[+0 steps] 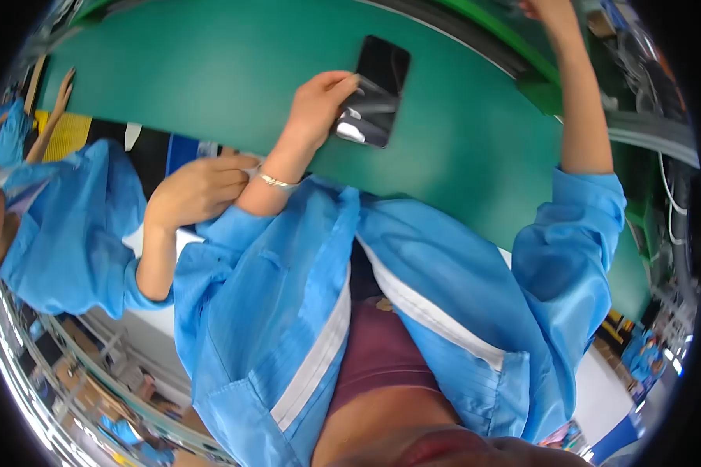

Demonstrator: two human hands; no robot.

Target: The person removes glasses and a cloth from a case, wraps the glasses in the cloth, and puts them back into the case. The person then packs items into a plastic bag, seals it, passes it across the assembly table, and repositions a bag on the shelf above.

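A black, glossy phone-like slab (385, 74) lies on the green table mat (202, 70), with bright reflections on its lower part. Over its left edge are the fingertips of my left hand (319, 101), pressed together in a pinch; anything between them is too small to make out. A bracelet circles that wrist. My right hand (549, 11) is raised at the top right beside the green frame, partly cut off by the image edge, so its fingers and any hold are unclear.
On the left, a person in a blue jacket (70, 233) has a hand (199, 191) against my left forearm. Beyond, another arm (52, 124) reaches over the table near a yellow patterned piece (70, 134). A green frame (541, 89) and cables (670, 187) stand at the right.
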